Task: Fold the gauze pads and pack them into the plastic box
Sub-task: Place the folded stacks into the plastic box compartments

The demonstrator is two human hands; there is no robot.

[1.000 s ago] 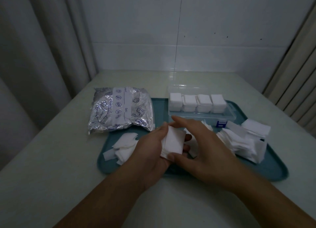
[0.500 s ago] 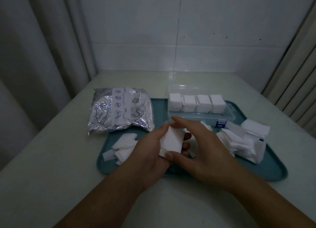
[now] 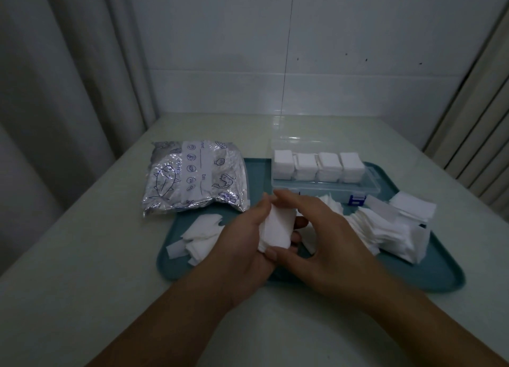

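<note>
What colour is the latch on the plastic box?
Blue; the latch on the clear plastic box shows in the head view.

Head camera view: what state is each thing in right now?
Gauze pad: folded, held by both hands.
Left hand: grips the pad.
Right hand: pinches the pad.
Plastic box: lid open, four stacks inside.
Foil bag: lying flat.
Loose gauze pile: unfolded, on the tray.

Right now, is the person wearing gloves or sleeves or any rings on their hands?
No. The left hand and the right hand are both bare: no gloves, and no rings show on the fingers in view. Both forearms are bare too, with no sleeves, watch or bracelet as far as the picture reaches. The fingernails look short and plain. The light is dim, so tiny marks can't be told.
</note>
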